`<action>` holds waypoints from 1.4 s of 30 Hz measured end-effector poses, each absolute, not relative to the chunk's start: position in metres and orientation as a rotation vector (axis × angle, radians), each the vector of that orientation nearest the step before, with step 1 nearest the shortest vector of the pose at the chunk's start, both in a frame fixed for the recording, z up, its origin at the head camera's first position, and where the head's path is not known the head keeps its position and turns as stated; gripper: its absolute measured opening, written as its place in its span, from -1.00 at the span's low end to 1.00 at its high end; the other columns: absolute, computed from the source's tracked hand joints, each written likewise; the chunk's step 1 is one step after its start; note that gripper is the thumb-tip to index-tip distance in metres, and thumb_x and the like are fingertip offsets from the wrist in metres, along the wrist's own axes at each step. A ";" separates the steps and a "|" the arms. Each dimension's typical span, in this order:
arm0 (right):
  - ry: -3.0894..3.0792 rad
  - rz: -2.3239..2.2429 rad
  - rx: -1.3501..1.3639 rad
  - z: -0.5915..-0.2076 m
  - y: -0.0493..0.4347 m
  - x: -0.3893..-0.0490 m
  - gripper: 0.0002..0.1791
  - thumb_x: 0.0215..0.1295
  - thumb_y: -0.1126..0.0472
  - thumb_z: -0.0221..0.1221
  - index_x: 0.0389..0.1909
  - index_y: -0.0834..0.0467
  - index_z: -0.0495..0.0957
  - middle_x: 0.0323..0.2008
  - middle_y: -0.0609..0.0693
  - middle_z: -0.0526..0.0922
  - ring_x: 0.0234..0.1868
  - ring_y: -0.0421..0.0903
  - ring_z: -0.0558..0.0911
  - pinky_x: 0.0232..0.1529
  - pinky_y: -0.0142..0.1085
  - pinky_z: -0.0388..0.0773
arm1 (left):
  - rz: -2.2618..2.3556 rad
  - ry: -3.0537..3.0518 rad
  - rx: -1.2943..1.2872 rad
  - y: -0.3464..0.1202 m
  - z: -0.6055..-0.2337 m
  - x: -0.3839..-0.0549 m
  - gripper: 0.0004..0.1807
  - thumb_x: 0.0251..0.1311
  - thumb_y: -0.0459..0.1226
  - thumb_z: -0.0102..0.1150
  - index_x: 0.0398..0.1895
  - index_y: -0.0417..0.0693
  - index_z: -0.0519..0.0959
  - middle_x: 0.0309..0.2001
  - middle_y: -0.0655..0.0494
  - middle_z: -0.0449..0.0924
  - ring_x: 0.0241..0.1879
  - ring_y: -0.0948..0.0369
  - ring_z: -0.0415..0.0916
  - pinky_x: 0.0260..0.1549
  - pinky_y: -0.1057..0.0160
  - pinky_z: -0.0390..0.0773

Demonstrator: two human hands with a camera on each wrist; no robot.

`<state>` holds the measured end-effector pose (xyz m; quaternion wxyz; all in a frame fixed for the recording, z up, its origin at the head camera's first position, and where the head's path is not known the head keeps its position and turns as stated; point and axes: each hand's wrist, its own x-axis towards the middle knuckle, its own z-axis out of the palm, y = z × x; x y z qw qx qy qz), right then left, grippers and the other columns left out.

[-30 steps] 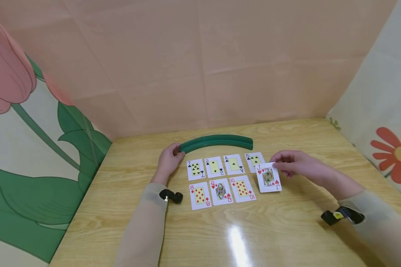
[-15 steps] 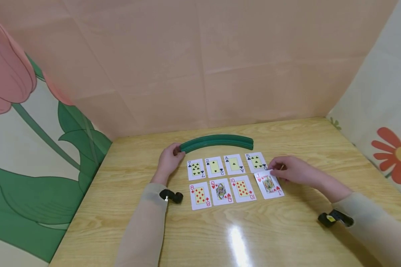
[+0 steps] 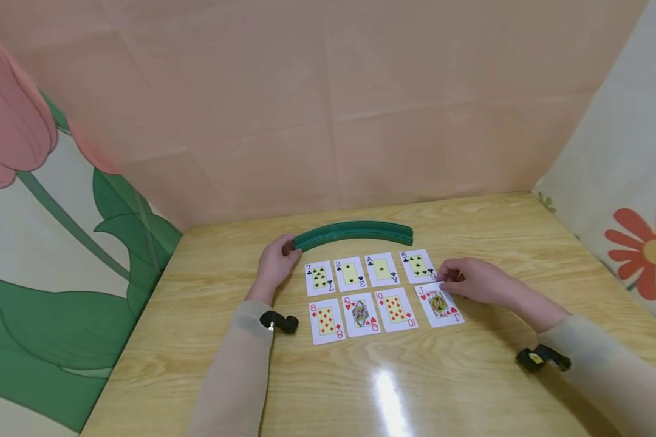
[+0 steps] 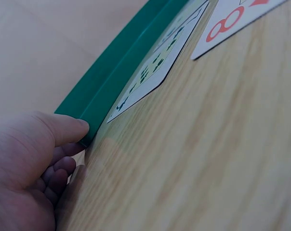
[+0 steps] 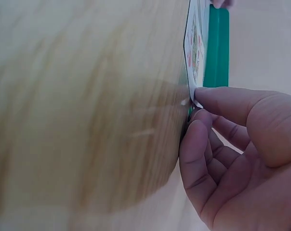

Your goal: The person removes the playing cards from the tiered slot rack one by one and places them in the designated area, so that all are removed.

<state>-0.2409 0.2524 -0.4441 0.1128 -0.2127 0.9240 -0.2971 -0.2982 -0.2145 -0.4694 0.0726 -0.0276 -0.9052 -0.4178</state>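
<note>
My left hand (image 3: 276, 262) pinches the left end of a green curved card holder (image 3: 355, 230), thumb on top in the left wrist view. At the right end of the near row lies the jack of hearts (image 3: 439, 305), face up. My right hand (image 3: 478, 280) pinches its upper right corner; in the right wrist view the thumb (image 5: 222, 102) lies over that corner with fingertips against the edge. Beside it in the near row are the eight of diamonds (image 3: 325, 320), queen of hearts (image 3: 362, 314) and ten of diamonds (image 3: 396, 309).
Behind lies a row with the seven of clubs (image 3: 319, 278), a two (image 3: 350, 273), the ace of clubs (image 3: 381, 269) and the five of clubs (image 3: 417, 266). The wooden table (image 3: 197, 364) meets a pink backdrop (image 3: 328, 121) at the back.
My right hand has lowered the jack of hearts toward me onto the table, uncovering the five of clubs. The left hand and the card holder have stayed put.
</note>
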 end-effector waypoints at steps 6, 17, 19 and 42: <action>2.730 -0.852 -0.635 -0.443 0.252 -0.240 -0.91 0.52 0.20 0.40 -0.08 0.10 0.70 -0.28 -0.09 0.62 -0.27 -0.09 0.51 -0.22 -0.19 0.43 | -1.246 -2.715 -0.084 -0.215 -0.471 -0.298 -0.68 0.58 -0.26 0.32 0.31 -0.07 0.67 0.07 -0.05 0.68 0.03 0.00 0.53 0.13 -0.04 0.55; 2.722 -0.861 -0.613 -0.448 0.253 -0.239 -0.93 0.52 0.22 0.38 -0.09 0.07 0.70 -0.26 -0.08 0.62 -0.22 -0.07 0.53 -0.16 -0.15 0.43 | -1.257 -2.716 -0.085 -0.216 -0.475 -0.296 -0.68 0.58 -0.25 0.32 0.31 -0.03 0.68 0.05 -0.01 0.67 0.02 0.02 0.53 0.11 -0.02 0.55; 2.719 -0.864 -0.612 -0.448 0.253 -0.239 -0.93 0.52 0.21 0.38 -0.09 0.06 0.70 -0.25 -0.09 0.63 -0.22 -0.06 0.53 -0.17 -0.15 0.44 | -1.256 -2.712 -0.084 -0.215 -0.475 -0.295 -0.68 0.58 -0.25 0.33 0.30 -0.04 0.68 0.04 -0.02 0.68 0.02 0.02 0.53 0.11 -0.02 0.55; 2.868 -0.851 -0.593 -0.436 0.245 -0.241 -0.76 0.63 0.08 0.30 0.09 0.14 0.75 -0.17 -0.06 0.71 -0.21 -0.08 0.61 -0.19 -0.14 0.55 | -1.310 -2.752 -0.108 -0.225 -0.467 -0.289 -0.30 0.62 -0.12 0.29 0.69 -0.07 0.31 0.46 -0.22 0.34 0.30 -0.11 0.44 0.32 -0.16 0.51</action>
